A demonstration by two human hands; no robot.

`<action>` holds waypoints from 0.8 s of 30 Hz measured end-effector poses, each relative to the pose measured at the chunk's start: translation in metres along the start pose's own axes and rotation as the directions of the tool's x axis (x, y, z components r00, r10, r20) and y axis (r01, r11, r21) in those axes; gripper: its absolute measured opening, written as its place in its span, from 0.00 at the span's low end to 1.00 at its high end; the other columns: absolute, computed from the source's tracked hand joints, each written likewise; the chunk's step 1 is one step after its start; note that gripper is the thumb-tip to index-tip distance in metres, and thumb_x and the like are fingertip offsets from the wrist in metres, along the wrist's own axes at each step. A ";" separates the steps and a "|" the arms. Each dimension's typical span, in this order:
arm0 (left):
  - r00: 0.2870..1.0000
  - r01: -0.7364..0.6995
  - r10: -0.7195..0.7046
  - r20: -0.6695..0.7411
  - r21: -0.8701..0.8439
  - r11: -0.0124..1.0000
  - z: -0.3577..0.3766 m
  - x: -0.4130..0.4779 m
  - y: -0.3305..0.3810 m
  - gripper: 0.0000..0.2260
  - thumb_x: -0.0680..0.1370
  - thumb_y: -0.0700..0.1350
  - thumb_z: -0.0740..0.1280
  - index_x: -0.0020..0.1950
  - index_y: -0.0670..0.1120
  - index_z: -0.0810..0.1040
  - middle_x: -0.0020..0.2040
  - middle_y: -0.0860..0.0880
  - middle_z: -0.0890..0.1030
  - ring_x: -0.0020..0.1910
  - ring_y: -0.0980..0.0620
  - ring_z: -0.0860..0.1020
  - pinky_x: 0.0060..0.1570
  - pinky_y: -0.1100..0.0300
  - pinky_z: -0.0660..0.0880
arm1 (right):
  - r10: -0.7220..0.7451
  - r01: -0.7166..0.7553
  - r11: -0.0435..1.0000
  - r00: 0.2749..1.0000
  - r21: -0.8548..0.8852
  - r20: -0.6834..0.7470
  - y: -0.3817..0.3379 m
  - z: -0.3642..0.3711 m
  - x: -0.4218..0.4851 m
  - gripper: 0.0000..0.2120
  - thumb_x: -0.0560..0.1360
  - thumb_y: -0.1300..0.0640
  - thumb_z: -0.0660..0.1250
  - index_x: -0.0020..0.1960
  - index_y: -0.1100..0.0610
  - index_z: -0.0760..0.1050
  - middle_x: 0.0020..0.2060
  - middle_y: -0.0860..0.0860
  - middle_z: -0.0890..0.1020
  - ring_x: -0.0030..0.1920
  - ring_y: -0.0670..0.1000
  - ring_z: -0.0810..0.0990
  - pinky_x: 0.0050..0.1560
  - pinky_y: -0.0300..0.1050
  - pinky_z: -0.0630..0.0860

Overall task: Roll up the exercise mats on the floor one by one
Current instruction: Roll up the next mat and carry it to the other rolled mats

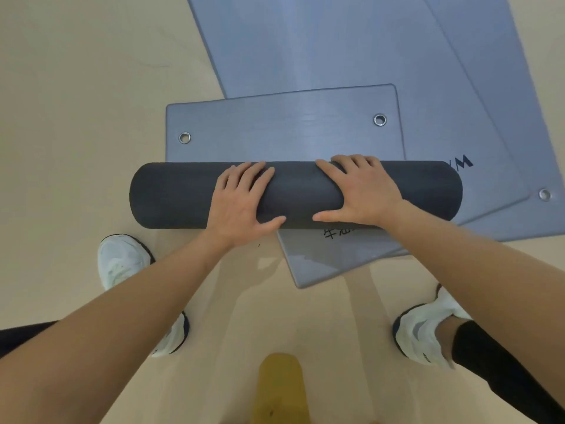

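Head view: both hands lie palm-down on the dark rolled mat (299,191), side by side near its middle. The left hand (241,203) has its fingers spread over the top of the roll and its thumb out along the near side. The right hand (360,191) rests the same way, its fingertips reaching just over the far side. Neither closes round anything (they press, loose and spread). Just beyond the fingertips the mat's flat end (275,133) runs out from under the roll, with one metal eyelet (184,137) past the left hand and another past the right. More blue-grey mats (305,41) lie under and beyond it, overlapping at angles. One printed corner (330,258) sticks out below the right wrist. A white shoe (122,258) stands on the tan floor (76,87) outside each forearm.
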State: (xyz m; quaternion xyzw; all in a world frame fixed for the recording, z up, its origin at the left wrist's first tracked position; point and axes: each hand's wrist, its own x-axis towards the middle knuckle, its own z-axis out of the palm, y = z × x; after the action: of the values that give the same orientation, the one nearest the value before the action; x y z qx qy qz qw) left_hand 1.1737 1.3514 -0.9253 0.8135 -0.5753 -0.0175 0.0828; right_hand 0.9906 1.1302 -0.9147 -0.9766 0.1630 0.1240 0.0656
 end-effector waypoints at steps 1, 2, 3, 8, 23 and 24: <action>0.999 0.012 -0.013 0.042 0.041 0.999 -0.002 0.002 -0.001 0.44 0.71 0.71 0.65 0.79 0.46 0.67 0.78 0.45 0.69 0.76 0.41 0.67 0.77 0.42 0.59 | 0.004 -0.005 0.999 1.000 0.033 0.027 0.005 -0.005 0.008 0.53 0.65 0.14 0.51 0.80 0.46 0.57 0.71 0.52 0.72 0.66 0.59 0.72 0.69 0.59 0.66; 0.996 0.019 -0.025 0.081 0.069 0.997 -0.004 0.007 -0.001 0.47 0.70 0.73 0.65 0.81 0.46 0.64 0.79 0.45 0.67 0.77 0.41 0.65 0.78 0.41 0.56 | 0.005 -0.009 0.998 0.998 0.065 0.062 0.010 -0.009 0.016 0.53 0.64 0.14 0.52 0.80 0.45 0.56 0.71 0.51 0.72 0.66 0.58 0.72 0.68 0.58 0.66; 0.993 0.026 -0.035 0.115 0.082 0.996 -0.006 0.014 -0.003 0.50 0.68 0.75 0.64 0.82 0.47 0.62 0.80 0.45 0.66 0.78 0.41 0.64 0.79 0.41 0.54 | 0.006 -0.015 0.996 0.995 0.093 0.102 0.015 -0.013 0.025 0.53 0.64 0.14 0.52 0.80 0.43 0.55 0.71 0.50 0.72 0.66 0.57 0.72 0.68 0.58 0.65; 0.944 0.018 -0.053 0.326 0.107 0.994 -0.016 0.063 -0.022 0.60 0.58 0.83 0.63 0.82 0.51 0.56 0.81 0.46 0.64 0.78 0.40 0.63 0.78 0.41 0.56 | 0.146 -0.195 0.966 0.954 0.169 0.263 0.032 -0.028 0.056 0.55 0.60 0.13 0.56 0.81 0.38 0.54 0.79 0.49 0.63 0.78 0.58 0.60 0.76 0.69 0.48; 0.857 0.018 -0.015 0.516 0.000 1.000 -0.027 0.095 -0.020 0.52 0.49 0.80 0.71 0.68 0.56 0.69 0.51 0.55 0.80 0.48 0.47 0.80 0.46 0.51 0.77 | 0.096 -0.229 0.922 0.916 0.312 0.389 0.024 -0.041 0.039 0.49 0.59 0.22 0.73 0.73 0.44 0.67 0.53 0.46 0.82 0.53 0.54 0.78 0.52 0.51 0.75; 0.842 0.013 -0.009 0.540 -0.004 1.000 -0.029 0.091 -0.014 0.52 0.48 0.79 0.71 0.67 0.56 0.69 0.51 0.55 0.80 0.48 0.48 0.80 0.46 0.51 0.76 | 0.093 -0.243 0.912 0.907 0.331 0.411 0.023 -0.038 0.031 0.49 0.58 0.23 0.74 0.72 0.43 0.68 0.53 0.45 0.81 0.53 0.54 0.78 0.53 0.51 0.75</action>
State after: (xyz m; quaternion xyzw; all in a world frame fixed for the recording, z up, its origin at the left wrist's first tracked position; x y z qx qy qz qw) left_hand 1.2212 1.2743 -0.8933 0.7787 -0.5707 -0.2483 -0.0796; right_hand 1.0200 1.0925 -0.8886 -0.8840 0.2525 0.2857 0.2706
